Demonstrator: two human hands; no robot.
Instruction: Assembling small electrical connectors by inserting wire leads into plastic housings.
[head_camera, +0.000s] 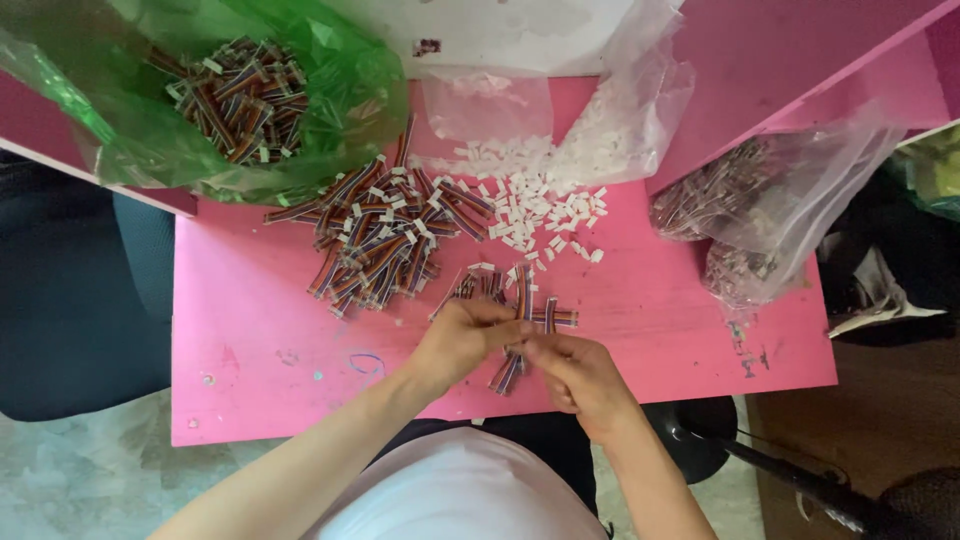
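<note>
Your left hand (462, 338) and right hand (575, 378) are pinching closed on one short rainbow-striped ribbon cable piece (521, 322) near the pink tabletop's (260, 330) front edge. Finished pieces are crowding underneath, risking a snag. Farther back, small white plastic connectors (540, 212) are sitting loose, easily scattered by a sleeve.

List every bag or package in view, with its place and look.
Green plastic bag: top left, open, crumpled, translucent, holding multicoloured ribbon cables.
Clear plastic bag: top centre, spilling small white connectors.
Second clear bag: right table edge, wrinkled, holding dark bundled parts.
</note>
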